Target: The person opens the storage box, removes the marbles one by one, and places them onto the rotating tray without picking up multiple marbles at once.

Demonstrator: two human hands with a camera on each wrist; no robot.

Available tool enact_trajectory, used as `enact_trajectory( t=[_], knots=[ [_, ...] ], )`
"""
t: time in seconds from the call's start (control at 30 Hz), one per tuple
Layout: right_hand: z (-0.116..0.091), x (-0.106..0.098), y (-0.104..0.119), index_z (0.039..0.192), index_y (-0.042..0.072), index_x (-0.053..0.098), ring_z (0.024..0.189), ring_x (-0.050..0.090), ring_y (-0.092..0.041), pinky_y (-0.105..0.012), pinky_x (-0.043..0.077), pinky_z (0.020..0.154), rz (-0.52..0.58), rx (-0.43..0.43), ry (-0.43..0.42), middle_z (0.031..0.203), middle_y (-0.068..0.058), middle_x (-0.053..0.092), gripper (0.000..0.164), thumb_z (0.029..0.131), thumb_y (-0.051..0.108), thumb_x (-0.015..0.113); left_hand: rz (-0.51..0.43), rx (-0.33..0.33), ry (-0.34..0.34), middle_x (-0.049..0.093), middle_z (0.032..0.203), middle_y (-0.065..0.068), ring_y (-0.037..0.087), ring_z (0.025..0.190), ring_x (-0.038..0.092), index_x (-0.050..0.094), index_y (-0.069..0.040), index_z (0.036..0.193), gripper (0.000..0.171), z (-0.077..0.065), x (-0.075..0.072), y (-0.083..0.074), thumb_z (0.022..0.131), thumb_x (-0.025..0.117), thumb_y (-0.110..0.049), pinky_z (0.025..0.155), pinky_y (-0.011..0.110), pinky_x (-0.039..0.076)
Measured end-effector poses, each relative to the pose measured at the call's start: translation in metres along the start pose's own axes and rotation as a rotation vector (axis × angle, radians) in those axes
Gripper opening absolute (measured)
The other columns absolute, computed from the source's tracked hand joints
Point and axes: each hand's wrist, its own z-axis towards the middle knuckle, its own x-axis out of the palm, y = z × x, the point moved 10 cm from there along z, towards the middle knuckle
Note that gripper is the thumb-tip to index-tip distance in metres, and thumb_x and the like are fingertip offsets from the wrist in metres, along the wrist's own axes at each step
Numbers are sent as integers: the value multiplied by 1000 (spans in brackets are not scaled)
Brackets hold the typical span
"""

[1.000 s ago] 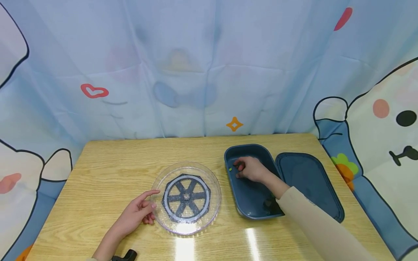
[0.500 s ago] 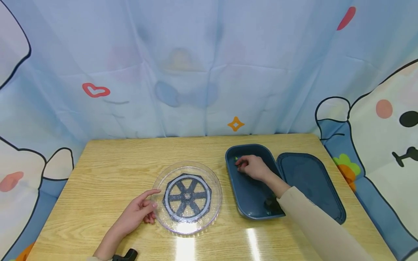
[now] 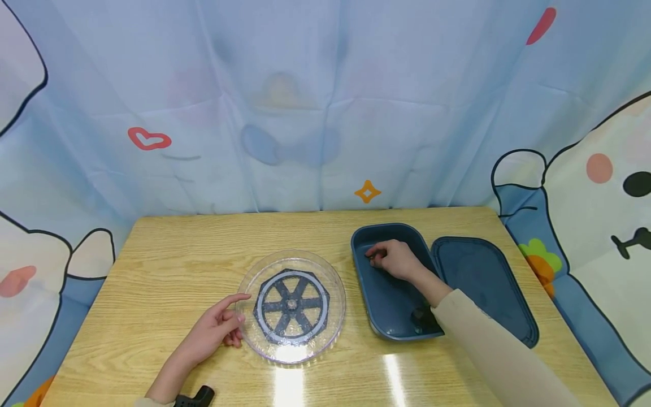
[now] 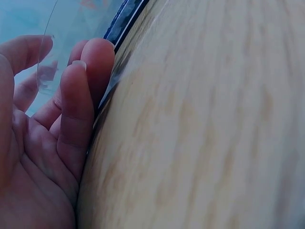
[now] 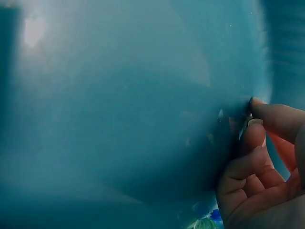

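My right hand (image 3: 395, 259) reaches into a dark blue rectangular bin (image 3: 378, 316), near its far left corner. In the right wrist view its thumb and a finger pinch a small piece (image 5: 249, 119) with a pale edge, mostly hidden by the fingertips. My left hand (image 3: 216, 328) rests at the left rim of a clear round plate (image 3: 334, 330). Its index finger reaches over the rim, the thumb is right at the edge, and the other fingers are loosely curled by the wooden table. A dark six-spoked wheel shape (image 3: 291, 306) shows through the plate.
A flat dark blue lid (image 3: 485, 288) lies to the right of the bin. Small green and blue shiny bits (image 5: 207, 222) show at the bottom of the right wrist view. A patterned light blue curtain (image 3: 285, 113) hangs behind the wooden table (image 3: 183, 254).
My right hand has closed its fingertips over a small green thing in the bin, which no longer shows in the head view. My left hand and the plate stay in place.
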Motion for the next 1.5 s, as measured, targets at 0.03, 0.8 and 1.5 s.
enact_trajectory(
  t=[0.03,0.8,1.5],
  knots=[
    [0,0,0,110,2,74,73,61,-15,-31,49,67,4,3,0,83,0,68,20,94,0,62,0,1,1,62,77,18,24,63,66,39,-7,150,51,0,0,0,104,56,-19,56,31,56],
    [-24,-39,22,115,10,74,79,63,-22,-35,52,66,97,-61,-143,96,-2,67,25,92,20,73,-1,-2,-1,62,78,17,24,64,65,39,-7,150,51,0,0,2,104,56,-20,55,32,55],
    [-65,-46,106,115,13,74,81,60,-14,-32,52,64,137,-242,-176,99,5,67,22,93,18,73,-24,1,-1,62,78,18,23,63,65,38,-5,150,52,0,0,3,104,56,-20,56,33,57]
  ],
)
